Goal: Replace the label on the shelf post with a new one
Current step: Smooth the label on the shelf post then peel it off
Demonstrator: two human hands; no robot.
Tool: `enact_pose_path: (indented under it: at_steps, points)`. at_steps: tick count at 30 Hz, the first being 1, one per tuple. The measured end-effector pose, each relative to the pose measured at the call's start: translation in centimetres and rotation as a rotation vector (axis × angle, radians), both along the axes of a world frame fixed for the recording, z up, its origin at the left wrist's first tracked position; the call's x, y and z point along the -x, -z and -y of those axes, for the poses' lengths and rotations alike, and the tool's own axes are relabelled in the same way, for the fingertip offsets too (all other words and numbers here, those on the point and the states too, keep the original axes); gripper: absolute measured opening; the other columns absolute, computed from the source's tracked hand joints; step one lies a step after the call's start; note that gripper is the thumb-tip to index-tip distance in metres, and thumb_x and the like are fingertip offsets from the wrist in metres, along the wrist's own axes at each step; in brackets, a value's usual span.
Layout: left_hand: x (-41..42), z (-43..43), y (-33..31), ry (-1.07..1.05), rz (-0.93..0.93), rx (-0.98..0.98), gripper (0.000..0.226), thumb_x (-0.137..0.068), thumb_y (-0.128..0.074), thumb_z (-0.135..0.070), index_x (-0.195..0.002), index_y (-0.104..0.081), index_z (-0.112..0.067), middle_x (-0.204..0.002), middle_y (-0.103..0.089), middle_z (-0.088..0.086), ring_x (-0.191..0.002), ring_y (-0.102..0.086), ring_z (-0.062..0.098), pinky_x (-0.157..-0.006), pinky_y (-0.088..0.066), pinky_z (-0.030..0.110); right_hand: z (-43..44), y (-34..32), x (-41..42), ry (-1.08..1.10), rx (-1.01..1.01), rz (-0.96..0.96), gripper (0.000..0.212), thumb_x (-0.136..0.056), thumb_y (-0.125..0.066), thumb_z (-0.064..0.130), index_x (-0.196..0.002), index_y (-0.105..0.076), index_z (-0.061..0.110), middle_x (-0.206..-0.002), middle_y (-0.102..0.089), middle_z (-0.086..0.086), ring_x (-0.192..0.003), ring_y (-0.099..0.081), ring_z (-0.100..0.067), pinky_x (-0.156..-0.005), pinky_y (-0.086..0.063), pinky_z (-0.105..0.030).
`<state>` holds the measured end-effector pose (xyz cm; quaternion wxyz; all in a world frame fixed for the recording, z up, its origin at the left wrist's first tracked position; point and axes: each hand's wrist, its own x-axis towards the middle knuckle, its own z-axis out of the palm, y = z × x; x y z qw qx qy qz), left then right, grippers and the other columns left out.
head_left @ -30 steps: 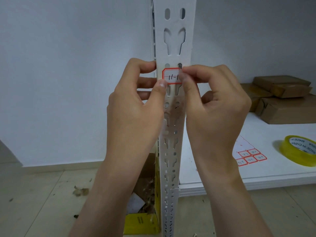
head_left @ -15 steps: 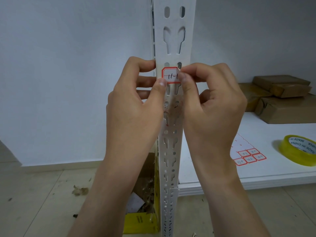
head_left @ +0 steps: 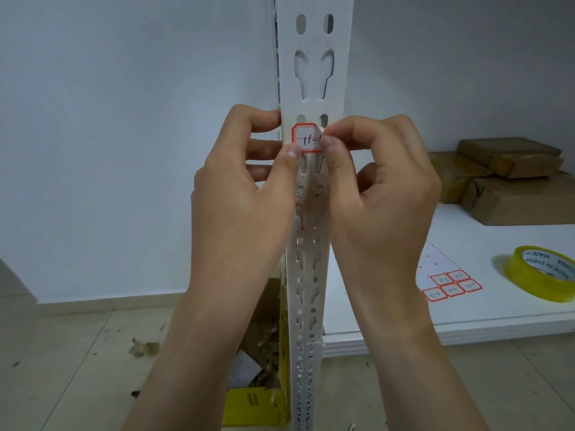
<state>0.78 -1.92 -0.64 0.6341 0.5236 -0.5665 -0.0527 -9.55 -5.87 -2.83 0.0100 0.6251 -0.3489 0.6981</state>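
A white slotted shelf post (head_left: 311, 73) rises up the middle of the view. On it at chest height sits a red-bordered label (head_left: 306, 136) with handwritten "11-". My left hand (head_left: 242, 194) grips the post from the left, fingers curled round its edge and thumb pressing the label's lower left corner. My right hand (head_left: 382, 181) pinches the label's right edge between thumb and forefinger; that edge looks lifted off the post. The label's right part is hidden by my fingers. Scraps of old sticker residue mark the post just below.
A sheet of spare red labels (head_left: 448, 286) lies on the white shelf (head_left: 466, 318) to the right, with a yellow tape roll (head_left: 541, 276) and brown wrapped parcels (head_left: 510, 181) behind. A yellow cardboard box (head_left: 255, 402) with debris stands on the floor left of the post.
Both hands hold nearly the same pose. The right thumb and forefinger have shifted slightly on the label's right edge, which now looks a little peeled up.
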Motion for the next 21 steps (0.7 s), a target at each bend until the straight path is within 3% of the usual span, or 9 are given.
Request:
enact_pose_path:
  at_steps: [6,11,17,21]
  points:
    - [-0.04,0.07,0.02,0.001,-0.008,-0.003,0.016,-0.099,-0.064,-0.033,-0.109,-0.053,-0.039,-0.099,-0.071,-0.014,-0.086,-0.072,0.003,-0.071,-0.063,0.027,-0.09,0.33,0.04,0.004,0.025,0.010,0.015,-0.099,-0.069,0.019,-0.109,-0.074,0.009,-0.102,-0.070,-0.004,-0.083,-0.065,-0.007,-0.062,-0.042,-0.006]
    - [-0.10,0.03,0.01,0.005,-0.019,-0.004,0.015,-0.099,-0.063,-0.033,-0.109,-0.054,-0.039,-0.097,-0.071,-0.015,-0.085,-0.072,0.002,-0.073,-0.064,0.031,-0.31,0.46,0.40,-0.054,0.041,0.081,0.036,-0.095,-0.076,0.021,-0.127,-0.064,0.010,-0.105,-0.072,0.006,-0.067,-0.064,-0.005,-0.055,-0.042,-0.009]
    - [-0.14,-0.01,-0.02,0.006,-0.018,-0.011,0.016,-0.099,-0.064,-0.033,-0.111,-0.054,-0.039,-0.099,-0.071,-0.015,-0.087,-0.072,0.004,-0.074,-0.064,0.032,0.07,0.61,0.73,-0.075,0.041,0.079,0.014,-0.095,-0.076,0.021,-0.107,-0.077,0.014,-0.099,-0.068,0.012,-0.079,-0.065,0.000,-0.059,-0.044,-0.006]
    - [-0.18,-0.02,0.00,0.005,-0.017,-0.015,0.016,-0.099,-0.064,-0.034,-0.111,-0.054,-0.038,-0.100,-0.071,-0.014,-0.087,-0.072,0.004,-0.073,-0.064,0.030,-0.02,0.56,0.56,-0.076,0.017,0.112,0.016,-0.095,-0.075,0.024,-0.109,-0.076,0.017,-0.098,-0.067,0.015,-0.074,-0.065,-0.001,-0.052,-0.051,-0.017]
